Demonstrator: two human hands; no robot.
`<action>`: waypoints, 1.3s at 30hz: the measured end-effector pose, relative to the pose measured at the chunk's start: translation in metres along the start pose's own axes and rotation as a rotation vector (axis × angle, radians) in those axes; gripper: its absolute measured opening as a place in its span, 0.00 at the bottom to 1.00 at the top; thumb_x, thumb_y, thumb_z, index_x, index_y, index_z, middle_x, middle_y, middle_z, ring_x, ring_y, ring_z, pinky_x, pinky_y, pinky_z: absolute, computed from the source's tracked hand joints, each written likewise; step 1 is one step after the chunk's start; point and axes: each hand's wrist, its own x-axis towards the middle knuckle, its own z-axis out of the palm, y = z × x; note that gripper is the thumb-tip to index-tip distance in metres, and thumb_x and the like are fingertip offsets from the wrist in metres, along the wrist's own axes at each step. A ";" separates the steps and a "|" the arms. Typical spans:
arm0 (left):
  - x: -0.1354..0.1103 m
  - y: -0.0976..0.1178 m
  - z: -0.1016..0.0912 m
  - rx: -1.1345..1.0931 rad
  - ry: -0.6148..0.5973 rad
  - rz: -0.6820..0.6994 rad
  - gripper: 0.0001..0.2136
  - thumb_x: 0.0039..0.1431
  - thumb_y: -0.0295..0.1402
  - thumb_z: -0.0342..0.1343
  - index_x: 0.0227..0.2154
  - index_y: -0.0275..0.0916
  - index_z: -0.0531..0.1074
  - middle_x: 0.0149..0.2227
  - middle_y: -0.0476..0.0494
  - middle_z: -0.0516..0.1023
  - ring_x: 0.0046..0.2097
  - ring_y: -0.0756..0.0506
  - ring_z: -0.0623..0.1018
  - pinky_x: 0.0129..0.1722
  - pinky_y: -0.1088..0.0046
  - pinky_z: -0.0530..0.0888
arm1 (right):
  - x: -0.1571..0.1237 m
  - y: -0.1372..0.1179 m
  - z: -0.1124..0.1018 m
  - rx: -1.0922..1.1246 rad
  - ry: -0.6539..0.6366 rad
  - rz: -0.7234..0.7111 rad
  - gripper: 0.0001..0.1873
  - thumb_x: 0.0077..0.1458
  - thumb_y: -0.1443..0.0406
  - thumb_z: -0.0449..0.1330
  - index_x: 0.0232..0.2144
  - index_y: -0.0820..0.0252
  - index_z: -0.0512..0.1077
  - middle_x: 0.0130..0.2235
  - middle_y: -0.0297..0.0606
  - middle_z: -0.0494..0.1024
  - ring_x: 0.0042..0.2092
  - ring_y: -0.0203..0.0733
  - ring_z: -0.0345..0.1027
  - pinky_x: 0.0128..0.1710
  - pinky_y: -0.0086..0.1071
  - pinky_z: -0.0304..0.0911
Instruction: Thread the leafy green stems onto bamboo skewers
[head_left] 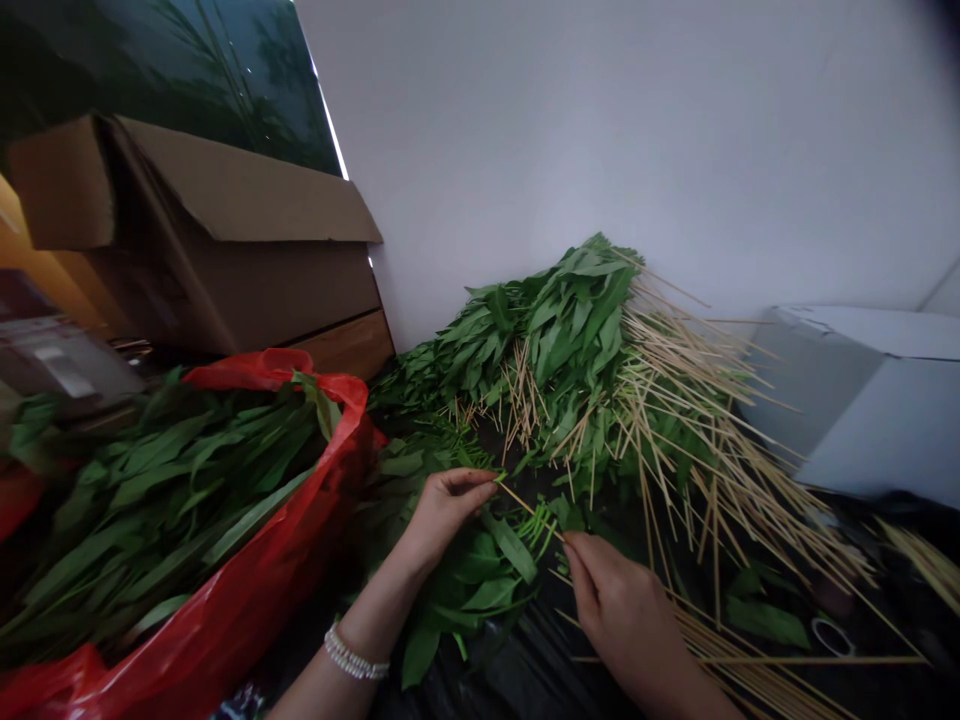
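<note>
My right hand (619,605) is closed around a thin bamboo skewer (519,498), which points up and left toward my other hand. Thumb and fingers of my left hand (450,508) pinch a green leaf stem at the skewer's far end; whether the tip pierces it is too small to tell. Several cut green stems (536,530) cluster along the skewer, close to my right fingers. Loose long green leaves (480,585) lie beneath and between both hands. A beaded bracelet (354,655) circles my left wrist.
A red plastic bag (281,540) full of leaves stands at left, with an open cardboard box (277,285) behind it. Leaf bundles on skewers (577,310) are heaped against the wall. Loose skewers (750,670) lie at lower right, near a white box (862,400). Black plastic (502,670) covers the surface.
</note>
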 end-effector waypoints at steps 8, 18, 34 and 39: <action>-0.001 -0.005 0.002 0.201 0.049 0.151 0.10 0.46 0.36 0.65 0.30 0.37 0.82 0.24 0.46 0.79 0.23 0.50 0.68 0.24 0.76 0.62 | 0.000 0.001 0.000 -0.024 -0.027 0.015 0.17 0.65 0.66 0.43 0.36 0.58 0.72 0.31 0.37 0.77 0.33 0.39 0.75 0.32 0.28 0.63; -0.005 -0.006 0.006 0.326 0.053 0.243 0.09 0.49 0.37 0.63 0.32 0.40 0.82 0.28 0.44 0.80 0.26 0.48 0.71 0.26 0.75 0.63 | -0.001 0.002 0.003 -0.008 -0.059 0.059 0.16 0.65 0.67 0.44 0.34 0.57 0.71 0.30 0.37 0.77 0.33 0.39 0.74 0.32 0.28 0.61; 0.003 -0.006 -0.009 0.016 -0.170 -0.091 0.17 0.41 0.44 0.68 0.27 0.34 0.79 0.20 0.51 0.69 0.21 0.55 0.59 0.22 0.78 0.56 | -0.004 -0.002 0.001 0.103 -0.112 0.045 0.15 0.65 0.67 0.43 0.35 0.57 0.70 0.30 0.36 0.76 0.33 0.39 0.73 0.36 0.29 0.61; 0.001 -0.008 -0.008 -0.017 -0.309 -0.097 0.16 0.44 0.44 0.67 0.26 0.34 0.79 0.19 0.52 0.68 0.21 0.55 0.59 0.22 0.79 0.57 | -0.006 -0.003 0.002 0.126 -0.091 0.021 0.15 0.65 0.67 0.43 0.37 0.57 0.70 0.32 0.36 0.76 0.34 0.38 0.73 0.37 0.29 0.60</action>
